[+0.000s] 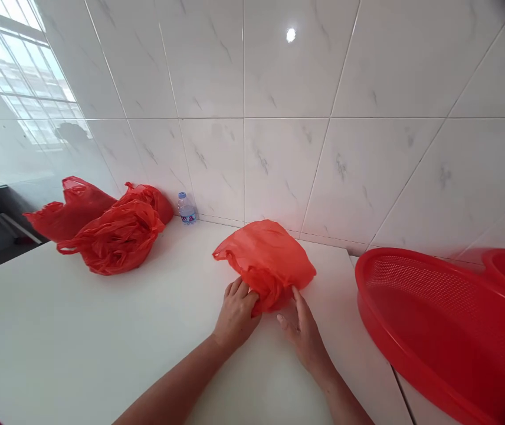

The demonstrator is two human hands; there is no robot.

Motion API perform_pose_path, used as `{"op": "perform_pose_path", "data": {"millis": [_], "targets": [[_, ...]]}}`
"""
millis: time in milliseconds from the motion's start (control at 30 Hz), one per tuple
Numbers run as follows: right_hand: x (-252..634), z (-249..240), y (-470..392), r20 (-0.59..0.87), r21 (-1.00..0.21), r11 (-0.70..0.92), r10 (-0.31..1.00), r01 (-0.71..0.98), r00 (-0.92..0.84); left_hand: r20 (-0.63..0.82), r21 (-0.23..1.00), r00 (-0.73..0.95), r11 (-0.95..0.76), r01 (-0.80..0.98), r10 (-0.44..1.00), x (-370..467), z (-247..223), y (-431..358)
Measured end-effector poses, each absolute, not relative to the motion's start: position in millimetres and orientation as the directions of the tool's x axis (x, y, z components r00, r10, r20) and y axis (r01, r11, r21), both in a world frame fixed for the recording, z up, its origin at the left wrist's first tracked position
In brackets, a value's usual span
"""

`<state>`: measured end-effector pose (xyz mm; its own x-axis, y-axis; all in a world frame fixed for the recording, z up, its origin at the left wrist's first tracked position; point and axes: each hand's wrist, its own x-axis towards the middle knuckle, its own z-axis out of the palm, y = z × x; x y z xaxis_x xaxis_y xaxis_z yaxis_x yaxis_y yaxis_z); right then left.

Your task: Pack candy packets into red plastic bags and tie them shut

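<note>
A thin red plastic bag lies puffed up on the white table in front of me, its near side crumpled. My left hand has its fingers closed on the bag's gathered near edge. On the other side, my right hand has its thumb and fingers apart, and a fingertip touches the bag's right side. Whatever the bag may contain cannot be made out.
Several bunched red plastic bags sit at the left back. A small clear bottle with a blue cap stands by the tiled wall. Large red plastic baskets take up the right side of the white table.
</note>
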<state>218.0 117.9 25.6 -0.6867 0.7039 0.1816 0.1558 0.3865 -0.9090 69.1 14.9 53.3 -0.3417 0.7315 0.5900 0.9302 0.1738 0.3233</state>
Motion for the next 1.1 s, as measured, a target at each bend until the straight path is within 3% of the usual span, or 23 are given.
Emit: {"op": "perform_pose_path", "data": {"millis": [133, 300, 500, 667, 733, 800, 900, 1000, 1100], "targets": [[219.3, 31.0, 118.1, 0.130, -0.937, 0.321, 0.687, 0.137, -0.715, 0.398, 0.458, -0.411, 0.210, 0.864, 0.820, 81.4, 64.4, -16.6], [219.7, 37.8, 118.7, 0.066, -0.981, 0.174, 0.730, 0.091, -0.680, 0.187, 0.768, -0.726, 0.363, 0.528, 0.662, 84.7, 65.7, -55.5], [219.7, 36.2, 121.4, 0.068, -0.982, 0.168, 0.751, 0.091, -0.657, 0.214, 0.856, -0.900, 0.370, 0.360, 0.380, 47.1, 78.2, -79.8], [221.2, 41.4, 119.4, 0.056, -0.980, 0.169, 0.736, 0.102, -0.674, 0.276, 0.950, -0.953, 0.113, 0.290, 0.122, 24.4, 103.1, -94.0], [221.5, 45.1, 117.8, 0.065, -0.978, 0.182, 0.728, 0.101, -0.682, 0.214, 0.977, -0.956, -0.053, 0.207, 0.200, 25.3, 107.1, -97.3], [221.4, 47.6, 117.0, 0.094, -0.971, 0.219, 0.706, 0.090, -0.702, 0.107, 0.991, -0.882, -0.126, 0.054, 0.459, 33.0, 106.5, -95.6], [221.0, 46.9, 119.2, 0.163, -0.954, 0.298, 0.592, 0.026, -0.790, -0.132, 0.985, -0.476, 0.061, -0.162, 0.870, 56.1, 101.7, -78.8], [222.0, 41.9, 126.3, 0.176, -0.962, 0.271, 0.550, -0.025, -0.817, -0.264, 0.959, -0.079, 0.253, -0.127, 0.961, 82.8, 96.9, -47.0], [225.7, 37.5, 136.3, 0.149, -0.985, 0.167, 0.655, -0.050, -0.741, -0.265, 0.964, 0.002, 0.265, 0.034, 0.964, 96.8, 89.7, -10.7]]}}
